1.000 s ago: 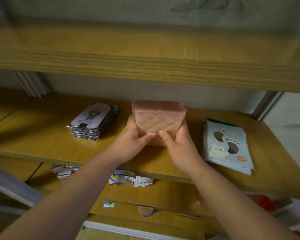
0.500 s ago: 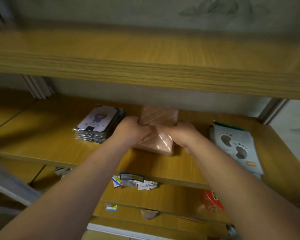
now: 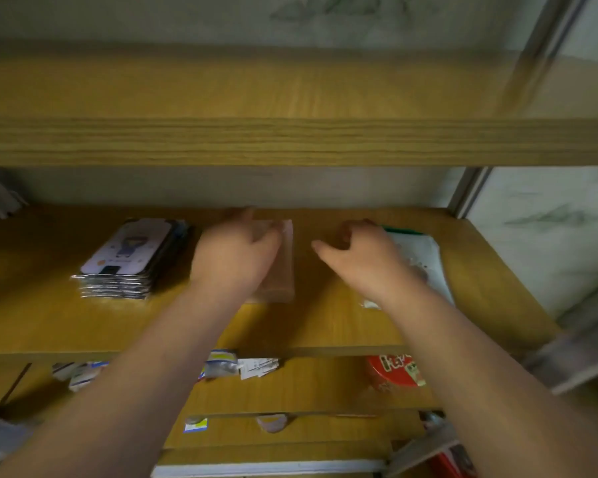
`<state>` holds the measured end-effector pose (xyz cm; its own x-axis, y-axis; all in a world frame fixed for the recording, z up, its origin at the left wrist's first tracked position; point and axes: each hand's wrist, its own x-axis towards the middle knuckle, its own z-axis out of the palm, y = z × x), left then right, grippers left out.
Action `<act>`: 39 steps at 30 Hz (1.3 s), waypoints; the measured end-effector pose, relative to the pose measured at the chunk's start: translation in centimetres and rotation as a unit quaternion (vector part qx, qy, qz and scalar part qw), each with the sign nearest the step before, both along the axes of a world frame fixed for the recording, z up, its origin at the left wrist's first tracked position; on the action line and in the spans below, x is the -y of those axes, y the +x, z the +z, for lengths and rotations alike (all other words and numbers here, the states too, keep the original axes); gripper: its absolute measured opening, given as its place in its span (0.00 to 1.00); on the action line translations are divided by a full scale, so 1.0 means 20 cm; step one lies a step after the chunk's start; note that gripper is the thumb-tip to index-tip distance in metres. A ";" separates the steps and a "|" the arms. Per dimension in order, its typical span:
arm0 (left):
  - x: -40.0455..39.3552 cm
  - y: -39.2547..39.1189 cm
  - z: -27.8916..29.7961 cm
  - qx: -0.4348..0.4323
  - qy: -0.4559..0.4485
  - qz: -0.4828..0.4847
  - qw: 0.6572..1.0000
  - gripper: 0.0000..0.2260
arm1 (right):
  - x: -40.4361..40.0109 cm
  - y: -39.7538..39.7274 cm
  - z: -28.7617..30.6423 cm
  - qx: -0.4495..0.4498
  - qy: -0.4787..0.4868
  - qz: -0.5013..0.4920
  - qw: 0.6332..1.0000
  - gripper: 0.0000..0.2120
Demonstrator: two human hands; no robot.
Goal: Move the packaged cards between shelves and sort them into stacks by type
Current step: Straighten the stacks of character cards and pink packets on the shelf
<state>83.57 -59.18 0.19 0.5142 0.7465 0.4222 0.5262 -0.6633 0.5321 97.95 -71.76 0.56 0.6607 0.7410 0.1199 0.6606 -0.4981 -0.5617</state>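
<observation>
A pink quilted stack of card packs [image 3: 283, 267] lies flat on the middle wooden shelf [image 3: 325, 326]. My left hand [image 3: 233, 257] rests on its left part, fingers curled over the top edge. My right hand [image 3: 363, 262] hovers just right of the stack, fingers loosely bent, holding nothing. A stack of lilac packs with a cartoon figure [image 3: 128, 258] stands to the left. A stack of white packs with a green top edge [image 3: 425, 260] lies to the right, partly hidden by my right wrist.
The upper shelf board [image 3: 290, 141] overhangs close above. On the lower shelf lie small loose packets [image 3: 242, 365] and a red round snack tub [image 3: 394, 374]. A metal frame post [image 3: 470, 191] stands at the right.
The pink stack went from held up in both hands to lying flat on the shelf. My right hand has let go and moved right; the left hand stays on it.
</observation>
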 end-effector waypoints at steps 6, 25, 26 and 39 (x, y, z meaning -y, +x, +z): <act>0.34 0.34 -0.06 -0.023 -0.261 -0.118 0.958 0.25 | 0.41 0.30 -0.03 0.057 0.026 -0.154 0.986 0.29; 0.49 0.65 -0.08 0.055 -0.553 -0.091 0.827 0.16 | 0.61 0.35 -0.17 -0.313 0.167 -0.099 0.929 0.16; 0.49 0.64 -0.07 0.063 -0.544 -0.107 0.829 0.17 | 0.62 0.36 -0.16 -0.325 0.175 -0.096 0.924 0.16; 0.56 0.50 -0.12 0.049 -0.201 -0.301 0.931 0.27 | 0.59 0.33 -0.26 -0.153 0.291 0.022 0.944 0.31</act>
